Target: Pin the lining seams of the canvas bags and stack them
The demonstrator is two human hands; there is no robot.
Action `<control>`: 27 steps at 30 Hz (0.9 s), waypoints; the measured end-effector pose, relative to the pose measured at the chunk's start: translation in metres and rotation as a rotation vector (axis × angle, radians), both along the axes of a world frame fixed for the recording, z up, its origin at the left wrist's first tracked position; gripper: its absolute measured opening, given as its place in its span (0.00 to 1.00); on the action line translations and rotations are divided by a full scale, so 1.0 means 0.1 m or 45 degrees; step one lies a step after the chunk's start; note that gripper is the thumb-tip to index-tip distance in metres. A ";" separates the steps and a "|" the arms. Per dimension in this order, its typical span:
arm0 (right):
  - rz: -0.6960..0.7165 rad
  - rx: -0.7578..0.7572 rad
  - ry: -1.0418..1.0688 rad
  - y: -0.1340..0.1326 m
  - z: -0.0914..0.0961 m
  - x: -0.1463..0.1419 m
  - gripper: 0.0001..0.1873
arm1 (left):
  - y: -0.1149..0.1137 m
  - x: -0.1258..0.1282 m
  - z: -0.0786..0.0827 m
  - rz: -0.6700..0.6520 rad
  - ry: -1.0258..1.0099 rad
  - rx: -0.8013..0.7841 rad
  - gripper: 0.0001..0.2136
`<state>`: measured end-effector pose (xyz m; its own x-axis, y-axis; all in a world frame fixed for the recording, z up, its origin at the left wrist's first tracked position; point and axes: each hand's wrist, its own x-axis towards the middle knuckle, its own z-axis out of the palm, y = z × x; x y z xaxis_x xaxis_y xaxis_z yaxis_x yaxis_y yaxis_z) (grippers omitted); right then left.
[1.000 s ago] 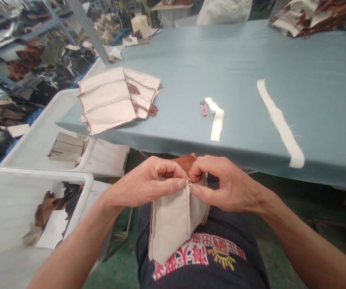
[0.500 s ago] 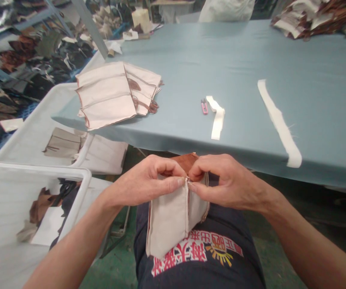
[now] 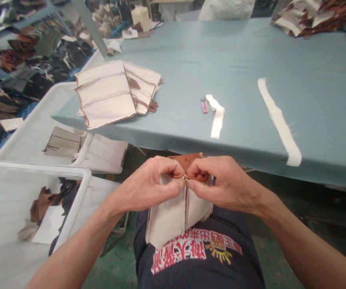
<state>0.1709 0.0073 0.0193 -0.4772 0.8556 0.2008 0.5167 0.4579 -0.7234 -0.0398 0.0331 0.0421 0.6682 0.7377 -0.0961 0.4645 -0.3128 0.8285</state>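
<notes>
The pouch hangs just below the near edge of the table, in front of the person's dark printed shirt. It is beige cloth with a brown-trimmed seam running down its middle, and a brown part shows at its top. The left hand pinches the top edge to the left of the seam, thumb and forefinger pressed together on the cloth. The right hand pinches the same edge just to the right of it, likewise clamped on the cloth. The fingertips of the two hands nearly meet at a small metal bit at the head of the seam (too small to tell what it is).

On the table's near left corner lies a stack of similar beige pieces with brown trim. Near the middle of the table's front lie pink snips, and a short strip of white cloth lies just beside them. A long strip lies farther right, its end at the table's near edge. A heap of brown and white pieces sits at the table's far right corner. Left of the table, lower down, stands a white tub holding scraps.
</notes>
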 end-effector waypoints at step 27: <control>-0.131 0.051 -0.130 -0.05 -0.02 -0.08 0.05 | -0.15 0.14 0.02 0.267 0.207 0.124 0.08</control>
